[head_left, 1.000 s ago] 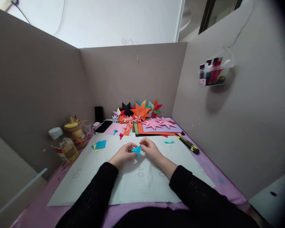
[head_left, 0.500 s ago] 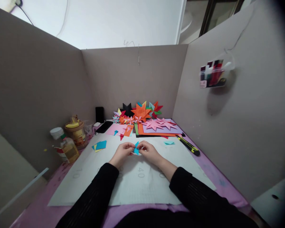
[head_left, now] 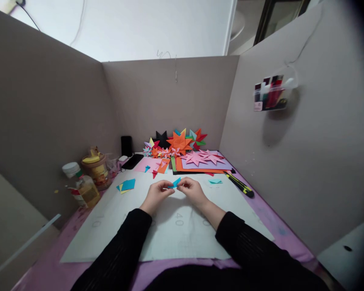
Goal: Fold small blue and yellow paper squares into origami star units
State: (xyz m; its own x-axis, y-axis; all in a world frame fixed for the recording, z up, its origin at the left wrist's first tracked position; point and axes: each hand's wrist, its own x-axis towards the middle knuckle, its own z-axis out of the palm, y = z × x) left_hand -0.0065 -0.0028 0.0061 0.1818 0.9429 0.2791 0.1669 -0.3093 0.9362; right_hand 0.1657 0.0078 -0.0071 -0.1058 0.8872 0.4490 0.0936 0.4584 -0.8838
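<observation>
Between my hands is a small folded piece of blue paper [head_left: 176,183], held just above the white sheet. My left hand [head_left: 157,194] pinches its left end between thumb and fingers. My right hand [head_left: 191,191] is closed on the right end. To the left lie a few small paper squares [head_left: 128,184], blue over yellow. A folded pale turquoise paper piece [head_left: 215,181] rests to the right of my right hand. Part of the blue paper is hidden behind my fingertips.
Folded paper stars [head_left: 180,142] in many colours lean at the back wall. Pink stars [head_left: 197,158] lie on stacked coloured sheets [head_left: 224,166]. A yellow-black cutter knife [head_left: 239,185] is at the right. Left stand a glue bottle [head_left: 86,189], a brown pot [head_left: 96,169] and a dark phone [head_left: 132,161].
The blue paper has turned from standing upright to a flatter, slanted position. Both hands remain on it in nearly the same place.
</observation>
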